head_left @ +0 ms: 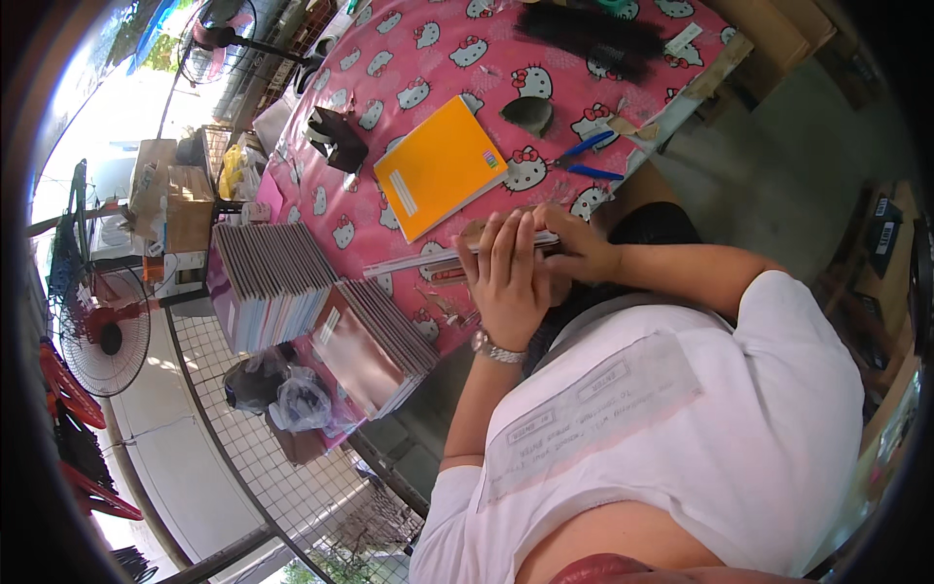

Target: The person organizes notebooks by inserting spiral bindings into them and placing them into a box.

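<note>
Left grip (509, 276), right grip (581, 247); both on thin stack (448, 273)

The pink cartoon-print table cover (399, 127) looks like smooth, glossy plastic, the orange rectangular notebook (441, 165) smooth paper, the stacked rosy-brown notebooks (362, 355) shiny-covered, the long black brush (592, 41) rough and bristly, the white shirt (769, 389) matt cloth, and the silver wristwatch (501, 352) shiny metal.

An orange notebook (441, 168) lies upper centre on a pink, cat-print counter (443, 78), blue-handled pliers (595, 173) at its right, a black brush (589, 41) near the top of frame, notebook stacks (268, 287) left of centre.
</note>
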`<state>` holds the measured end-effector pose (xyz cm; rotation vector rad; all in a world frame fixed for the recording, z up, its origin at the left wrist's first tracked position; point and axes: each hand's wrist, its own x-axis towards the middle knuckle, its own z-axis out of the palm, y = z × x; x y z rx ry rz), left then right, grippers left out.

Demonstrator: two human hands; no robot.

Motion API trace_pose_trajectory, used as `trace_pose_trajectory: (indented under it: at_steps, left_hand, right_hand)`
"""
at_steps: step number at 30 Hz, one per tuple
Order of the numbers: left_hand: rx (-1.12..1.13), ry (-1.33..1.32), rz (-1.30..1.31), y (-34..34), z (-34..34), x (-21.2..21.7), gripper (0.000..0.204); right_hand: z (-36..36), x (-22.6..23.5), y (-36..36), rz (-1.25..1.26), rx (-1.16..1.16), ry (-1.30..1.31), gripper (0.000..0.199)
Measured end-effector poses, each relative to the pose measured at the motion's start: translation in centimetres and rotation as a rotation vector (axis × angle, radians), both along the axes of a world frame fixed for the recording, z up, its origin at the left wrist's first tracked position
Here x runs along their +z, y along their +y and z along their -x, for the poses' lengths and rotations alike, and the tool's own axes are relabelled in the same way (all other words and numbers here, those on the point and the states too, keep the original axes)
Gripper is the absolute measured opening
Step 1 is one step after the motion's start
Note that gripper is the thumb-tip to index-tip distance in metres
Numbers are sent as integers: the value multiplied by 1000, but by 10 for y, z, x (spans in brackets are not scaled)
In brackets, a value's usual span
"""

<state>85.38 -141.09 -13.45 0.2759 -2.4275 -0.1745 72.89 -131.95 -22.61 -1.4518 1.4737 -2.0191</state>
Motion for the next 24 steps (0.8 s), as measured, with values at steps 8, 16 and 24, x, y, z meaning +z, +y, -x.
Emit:
trace_pose_trajectory:
  at_steps: [8,16,24]
  left_hand:
    - [-130,-85,-34,-2,16,14,30]
    - [40,-135,51,3,29,9,26]
    - [-30,-222,-27,4,23,21,27]
  right_hand:
    - [251,-43,-67,-403,-882,552,15]
    - [291,-26,-82,-988,-800,860,21]
    - [173,68,-19,-325,-247,781,32]
